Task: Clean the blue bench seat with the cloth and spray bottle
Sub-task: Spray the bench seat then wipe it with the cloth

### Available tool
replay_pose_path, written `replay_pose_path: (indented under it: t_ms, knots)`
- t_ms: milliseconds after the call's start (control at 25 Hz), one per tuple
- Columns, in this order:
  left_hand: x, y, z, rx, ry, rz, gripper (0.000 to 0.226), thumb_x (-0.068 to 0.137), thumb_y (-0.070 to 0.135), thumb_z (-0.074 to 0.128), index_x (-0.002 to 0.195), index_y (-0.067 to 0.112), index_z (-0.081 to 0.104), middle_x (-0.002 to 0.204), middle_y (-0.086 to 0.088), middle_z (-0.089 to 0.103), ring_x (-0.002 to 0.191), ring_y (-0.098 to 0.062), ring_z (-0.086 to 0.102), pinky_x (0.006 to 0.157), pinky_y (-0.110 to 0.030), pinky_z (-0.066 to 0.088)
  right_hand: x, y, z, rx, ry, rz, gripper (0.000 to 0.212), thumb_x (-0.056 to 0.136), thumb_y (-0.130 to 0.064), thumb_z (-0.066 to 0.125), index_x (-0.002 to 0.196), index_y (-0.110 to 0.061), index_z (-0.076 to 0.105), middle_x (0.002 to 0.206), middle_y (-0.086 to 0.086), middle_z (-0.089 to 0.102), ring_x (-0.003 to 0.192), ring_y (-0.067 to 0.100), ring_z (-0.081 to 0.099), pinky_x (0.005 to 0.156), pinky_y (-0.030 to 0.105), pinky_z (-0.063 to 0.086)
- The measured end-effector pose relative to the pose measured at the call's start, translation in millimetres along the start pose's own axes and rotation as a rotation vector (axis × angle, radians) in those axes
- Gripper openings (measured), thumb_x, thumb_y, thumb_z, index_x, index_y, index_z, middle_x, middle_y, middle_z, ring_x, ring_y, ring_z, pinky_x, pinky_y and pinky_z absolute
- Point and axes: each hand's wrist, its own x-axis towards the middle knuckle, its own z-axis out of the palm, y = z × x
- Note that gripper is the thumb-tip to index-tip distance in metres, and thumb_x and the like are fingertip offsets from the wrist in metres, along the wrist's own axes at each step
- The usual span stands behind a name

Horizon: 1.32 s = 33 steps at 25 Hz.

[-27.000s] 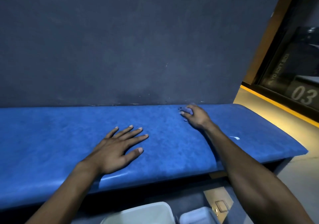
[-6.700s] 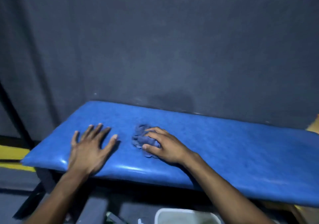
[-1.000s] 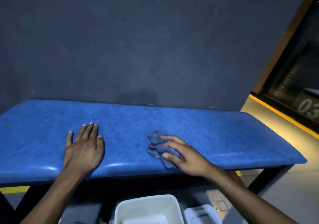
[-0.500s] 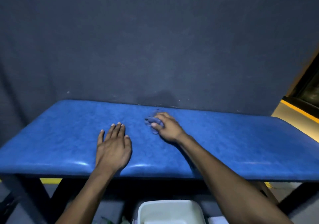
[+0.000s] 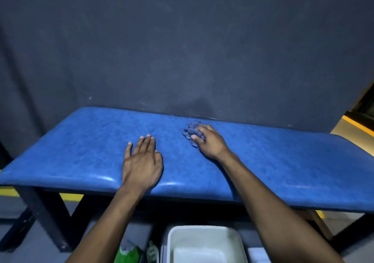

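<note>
Blue bench seat, right hand over cloth (mostly hidden)

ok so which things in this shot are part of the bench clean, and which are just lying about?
In the job:
- bench seat
- cloth, under the right hand
- left hand, flat on the seat

Lying about:
- white tub on the floor
- green item beside it, too dim to identify

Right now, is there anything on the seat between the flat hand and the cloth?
No. In the head view, only bare blue bench seat lies between the left hand and the cloth.
</note>
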Motion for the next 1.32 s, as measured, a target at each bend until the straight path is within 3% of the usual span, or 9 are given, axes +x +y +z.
replay_pose_path:
  t_ms: [200,280,400,480,680,840,1000,1120,1320]
  knots:
    - [1.7,-2.0,4.2,0.007,0.012,0.0,0.072,0.091,0.037,0.012,0.155,0.014,0.034,0.165,0.001,0.028,0.154,-0.013,0.019,0.125,-0.043,0.005,-83.7,-0.4,-16.1,0.011,-0.126,-0.38,0.034,0.101,-0.039,0.054,0.127,-0.02,0.063,0.143,-0.003,0.057,0.139,0.008,0.047,0.111,0.018,0.034]
    - [4.1,-1.6,4.8,0.001,0.022,0.005,0.073,0.091,0.038,0.01,0.155,0.014,0.034,0.165,0.001,0.028,0.154,-0.012,0.02,0.125,-0.042,0.006,-71.3,15.4,-21.8,0.001,-0.145,-0.404,0.036,0.101,-0.044,0.051,0.131,-0.026,0.06,0.146,-0.006,0.054,0.143,0.005,0.042,0.116,0.019,0.033]
    - [5.4,-4.8,6.9,0.004,0.037,0.021,0.075,0.09,0.04,0.008,0.154,0.015,0.038,0.164,0.002,0.032,0.153,-0.012,0.023,0.125,-0.043,0.008,-6.4,59.1,-24.6,-0.061,-0.091,-0.159,0.039,0.098,-0.047,0.05,0.131,-0.03,0.059,0.147,0.001,0.053,0.143,0.019,0.044,0.117,0.031,0.035]
    - [6.3,-5.6,8.3,0.016,0.051,0.033,0.076,0.089,0.042,0.009,0.152,0.015,0.042,0.162,0.001,0.036,0.152,-0.013,0.027,0.125,-0.044,0.012,4.7,119.6,-51.5,-0.121,-0.007,-0.005,0.037,0.1,-0.036,0.057,0.135,-0.022,0.061,0.145,0.008,0.055,0.14,0.026,0.047,0.112,0.025,0.031]
    - [7.2,-4.9,11.1,0.043,0.06,0.031,0.072,0.09,0.042,0.014,0.15,0.017,0.044,0.16,0.001,0.039,0.15,-0.014,0.032,0.122,-0.045,0.015,-81.8,254.1,-147.5,-0.255,0.154,0.38,0.041,0.103,-0.034,0.054,0.141,-0.017,0.057,0.142,0.018,0.054,0.132,0.036,0.052,0.105,0.04,0.041]
    - [4.1,-4.8,8.8,0.073,0.013,0.021,0.074,0.091,0.046,0.009,0.153,0.018,0.039,0.163,0.003,0.033,0.152,-0.014,0.026,0.123,-0.045,0.013,-153.1,226.6,-149.7,-0.226,0.142,0.281,0.032,0.102,-0.029,0.058,0.133,-0.021,0.061,0.135,0.003,0.058,0.126,0.025,0.056,0.089,0.026,0.037]
    - [1.4,-1.4,5.5,0.082,-0.021,0.065,0.07,0.092,0.052,0.006,0.155,0.036,0.031,0.165,0.012,0.027,0.154,-0.012,0.019,0.123,-0.045,0.011,-187.7,165.9,-132.1,-0.114,0.088,0.02,0.03,0.098,-0.037,0.058,0.125,-0.029,0.066,0.137,-0.013,0.057,0.133,0.006,0.052,0.104,0.006,0.031]
    - [-1.4,0.6,-1.2,0.056,-0.035,0.114,0.065,0.093,0.058,0.007,0.153,0.048,0.028,0.164,0.02,0.023,0.154,-0.009,0.016,0.124,-0.043,0.012,-140.3,135.2,-102.8,-0.025,0.001,-0.122,0.031,0.098,-0.039,0.056,0.126,-0.029,0.066,0.144,-0.012,0.055,0.139,0.001,0.045,0.112,0.017,0.034]
    - [-4.5,1.8,-9.3,-0.103,0.021,0.226,0.053,0.091,0.057,0.032,0.138,0.047,0.055,0.149,0.025,0.047,0.146,-0.002,0.034,0.122,-0.04,0.024,5.6,122.2,-54.2,-0.057,0.059,0.02,0.026,0.098,-0.033,0.061,0.121,-0.023,0.067,0.142,0.0,0.058,0.133,0.024,0.051,0.107,0.037,0.043]
